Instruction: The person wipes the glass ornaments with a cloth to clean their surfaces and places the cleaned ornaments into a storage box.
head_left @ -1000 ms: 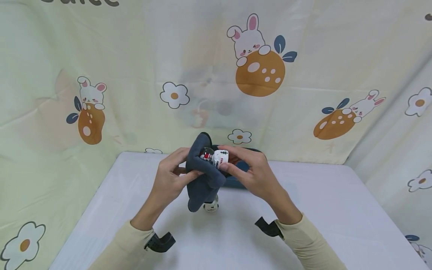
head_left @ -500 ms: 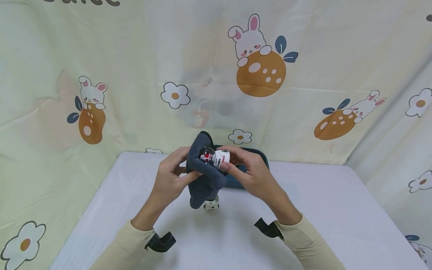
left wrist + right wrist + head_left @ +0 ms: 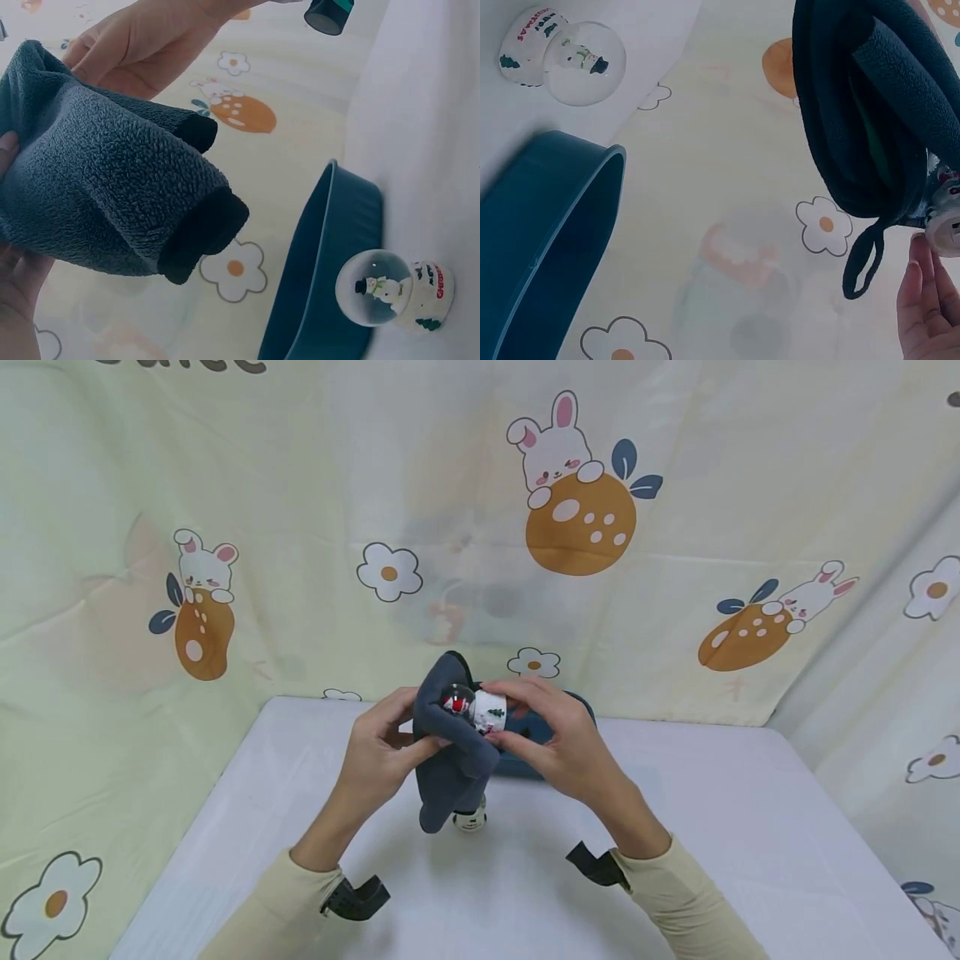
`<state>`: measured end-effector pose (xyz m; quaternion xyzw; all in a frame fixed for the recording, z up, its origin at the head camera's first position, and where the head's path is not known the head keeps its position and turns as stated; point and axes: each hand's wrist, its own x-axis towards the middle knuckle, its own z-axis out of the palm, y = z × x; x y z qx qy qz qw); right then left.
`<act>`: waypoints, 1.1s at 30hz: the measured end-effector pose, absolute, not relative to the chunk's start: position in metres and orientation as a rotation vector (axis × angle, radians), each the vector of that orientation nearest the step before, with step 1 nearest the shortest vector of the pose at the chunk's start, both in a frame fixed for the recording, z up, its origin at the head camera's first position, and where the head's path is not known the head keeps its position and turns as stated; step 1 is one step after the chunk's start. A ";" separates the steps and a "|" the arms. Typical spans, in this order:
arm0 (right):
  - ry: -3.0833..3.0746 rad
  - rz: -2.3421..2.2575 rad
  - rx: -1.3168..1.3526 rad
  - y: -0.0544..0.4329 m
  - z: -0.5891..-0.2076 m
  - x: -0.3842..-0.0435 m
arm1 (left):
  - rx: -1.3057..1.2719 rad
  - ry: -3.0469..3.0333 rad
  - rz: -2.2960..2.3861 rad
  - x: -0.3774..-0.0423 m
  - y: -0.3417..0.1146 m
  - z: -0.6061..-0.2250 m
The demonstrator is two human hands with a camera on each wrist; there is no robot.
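As a snow globe [image 3: 483, 710] leans into a fold of blue-gray towel [image 3: 453, 768] above the white bench [image 3: 675, 877], fingers of the right hand [image 3: 558, 731] pinch the globe's base, and fingers of the left hand [image 3: 384, 739] grip the towel. Below, a snowman globe [image 3: 390, 291] stands near a blue tub [image 3: 356, 206].

Red capitals run round the base [image 3: 526, 51] of the standing globe [image 3: 564, 58], seemingly starting "CHR" in the left wrist view and ending "MAS" in the right. The held globe's [image 3: 474, 707] print is illegible. Large dark lettering [image 3: 180, 364] on the backdrop [image 3: 457, 510] is cut off above.
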<state>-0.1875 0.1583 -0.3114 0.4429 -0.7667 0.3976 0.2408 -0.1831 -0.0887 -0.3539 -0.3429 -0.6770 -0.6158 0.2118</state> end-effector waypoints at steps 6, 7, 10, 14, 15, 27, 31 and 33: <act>-2.063 1.006 1.207 0.159 -0.311 -0.188 | -0.904 -1.963 -1.732 -0.182 -0.089 -0.351; -2.060 0.988 1.204 0.159 -0.312 -0.189 | -0.891 -1.985 -1.733 -0.182 -0.089 -0.350; -2.038 0.935 1.204 0.160 -0.312 -0.190 | -0.862 -2.039 -1.745 -0.182 -0.089 -0.349; -1.981 0.867 1.225 0.160 -0.313 -0.193 | -0.839 -2.061 -1.783 -0.184 -0.088 -0.349; -1.973 0.862 1.232 0.160 -0.313 -0.193 | -0.837 -2.057 -1.793 -0.184 -0.087 -0.349; -2.118 1.121 1.232 0.160 -0.314 -0.188 | -0.918 -1.888 -1.774 -0.182 -0.086 -0.351; -2.177 1.271 1.213 0.155 -0.311 -0.185 | -0.892 -1.831 -1.756 -0.182 -0.084 -0.354; -2.215 1.289 1.188 0.152 -0.310 -0.185 | -0.867 -1.820 -1.747 -0.182 -0.084 -0.355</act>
